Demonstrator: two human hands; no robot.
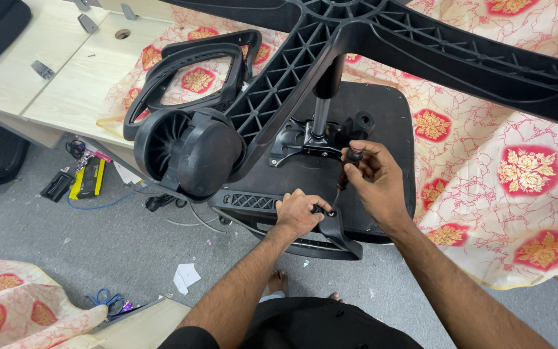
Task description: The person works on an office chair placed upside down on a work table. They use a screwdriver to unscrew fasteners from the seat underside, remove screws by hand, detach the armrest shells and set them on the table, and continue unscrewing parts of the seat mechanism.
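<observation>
An office chair lies upside down on a cloth-covered table, its black seat underside (382, 123) facing up. The star base (434, 45) with a caster wheel (188, 152) rises toward me on the gas column (321, 113). My left hand (298, 213) grips a black armrest bracket (340, 236) at the seat's near edge. My right hand (372, 178) holds a screwdriver (347, 174) with a dark handle, its tip down at the bracket beside my left fingers.
A loose black armrest frame (188, 71) lies on the patterned cream and red cloth (524, 168). Wooden desk panels (66, 71) sit at the left. Tools, a yellow device (88, 178), cables and paper scraps are scattered on the grey floor (98, 245).
</observation>
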